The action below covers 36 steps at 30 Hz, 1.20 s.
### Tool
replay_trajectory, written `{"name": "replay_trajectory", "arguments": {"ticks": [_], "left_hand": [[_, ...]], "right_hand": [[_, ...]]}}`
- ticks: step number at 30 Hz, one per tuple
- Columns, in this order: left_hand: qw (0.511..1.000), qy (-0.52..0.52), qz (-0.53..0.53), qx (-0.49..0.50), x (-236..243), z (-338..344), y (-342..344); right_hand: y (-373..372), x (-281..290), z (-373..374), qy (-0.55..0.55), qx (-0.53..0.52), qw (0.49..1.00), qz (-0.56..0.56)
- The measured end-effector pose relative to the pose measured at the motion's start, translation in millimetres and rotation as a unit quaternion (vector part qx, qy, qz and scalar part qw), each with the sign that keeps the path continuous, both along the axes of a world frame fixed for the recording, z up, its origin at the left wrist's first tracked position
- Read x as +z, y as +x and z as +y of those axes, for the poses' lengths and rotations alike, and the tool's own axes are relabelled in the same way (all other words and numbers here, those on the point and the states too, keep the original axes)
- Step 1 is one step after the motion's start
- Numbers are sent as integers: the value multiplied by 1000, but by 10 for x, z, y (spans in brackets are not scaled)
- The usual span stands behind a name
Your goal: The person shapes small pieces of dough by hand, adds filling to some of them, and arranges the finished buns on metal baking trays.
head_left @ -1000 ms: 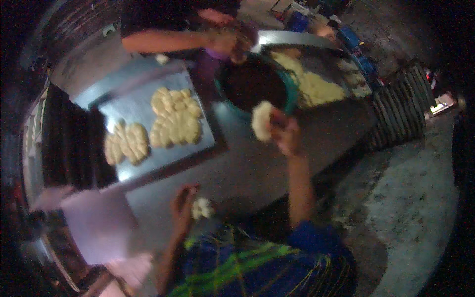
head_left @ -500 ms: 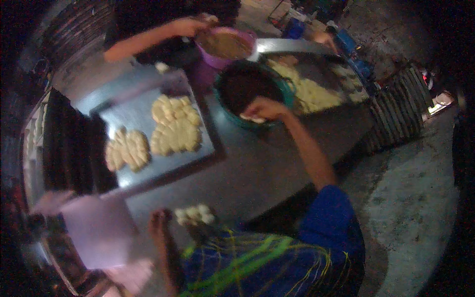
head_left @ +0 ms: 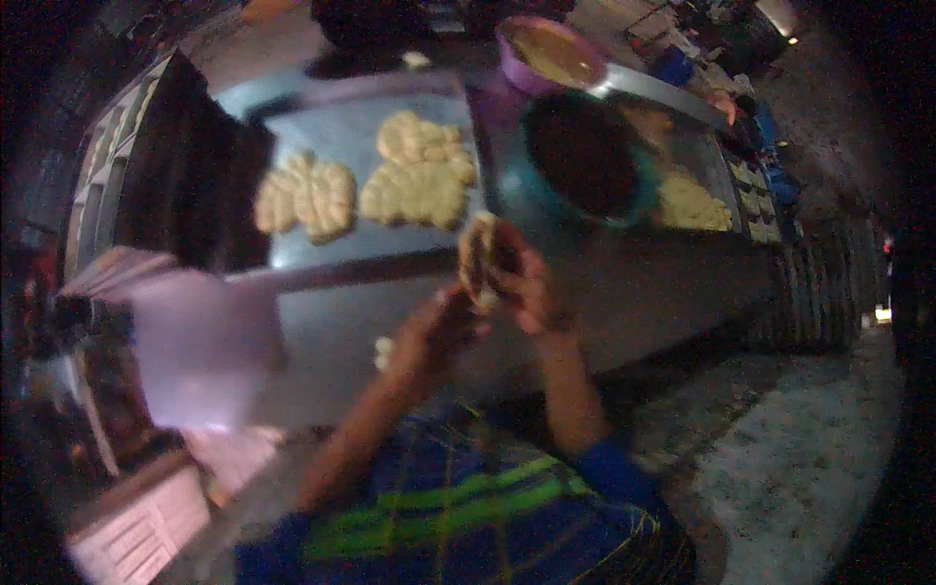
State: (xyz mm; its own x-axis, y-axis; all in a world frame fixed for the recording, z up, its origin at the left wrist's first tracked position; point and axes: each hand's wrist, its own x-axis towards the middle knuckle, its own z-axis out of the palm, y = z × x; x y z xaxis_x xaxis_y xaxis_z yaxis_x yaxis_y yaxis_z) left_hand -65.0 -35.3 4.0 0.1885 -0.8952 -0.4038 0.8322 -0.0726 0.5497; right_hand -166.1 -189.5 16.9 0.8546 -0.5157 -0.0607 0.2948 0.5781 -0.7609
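In the middle, my right hand [head_left: 526,288] grips a pale dough piece [head_left: 471,255] with a dark patch on it. My left hand [head_left: 441,322] is just below, reaching to the dough, its fingers blurred. Beyond them a dark steel tray [head_left: 288,273] bears two clusters of shaped dough [head_left: 414,190]. To its right is a green basin [head_left: 639,195] of dark filling. A few white dough pieces [head_left: 383,353] lie partly hidden by my left forearm on the steel table [head_left: 327,346].
A purple bowl [head_left: 519,63] stands behind the basin. More dough [head_left: 692,205] lies in a metal container at right, beside stacked dark trays [head_left: 804,283]. A pink sheet [head_left: 205,351] is at left, with a rack [head_left: 117,146] behind it.
My right hand has lifted the dough from the basin and come toward me. My left hand has risen to meet it. The other person's arm has left the view; the camera view has shifted.
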Motion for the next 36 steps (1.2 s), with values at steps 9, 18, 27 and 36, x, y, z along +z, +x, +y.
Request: {"name": "replay_trajectory", "arguments": {"ticks": [9,18,27,36], "left_hand": [[994,-11,98,52,-291,302,215],[993,-32,109,39,-207,453,657],[964,-16,-266,17,-33,687,855],[992,-32,-118,-43,154,832,1154]], "right_hand": [[113,-209,619,30,-42,997,56],[167,-309,920,-424,-159,884,115],[241,180,1013,-697,-47,677,232],[362,255,851,-701,21,695,160]]}}
